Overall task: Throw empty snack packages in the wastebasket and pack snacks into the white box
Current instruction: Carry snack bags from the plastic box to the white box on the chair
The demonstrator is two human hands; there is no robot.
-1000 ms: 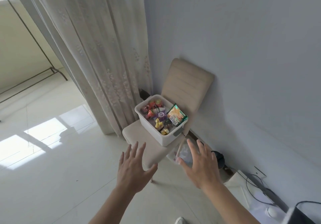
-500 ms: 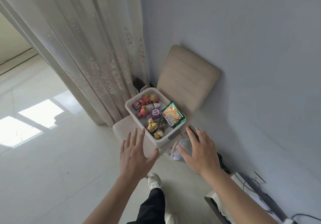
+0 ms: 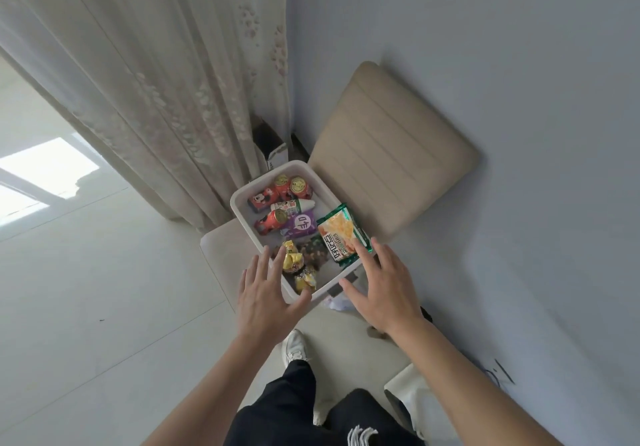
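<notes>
The white box stands on the seat of a beige chair and holds several snacks: red cans, a purple pack, yellow-wrapped candies and a green-edged orange snack bag leaning on its right rim. My left hand hovers open at the box's near left corner, fingers spread over the rim. My right hand is open at the near right corner, its fingertips by the orange bag. Neither hand holds anything.
A lace curtain hangs left of the chair and a wall runs along the right. A dark open container sits behind the box by the curtain. Crumpled clear plastic lies under the chair's front. My shoe and legs are below.
I have stepped closer to the chair. Both hands have moved forward from in front of the seat to the box's near corners.
</notes>
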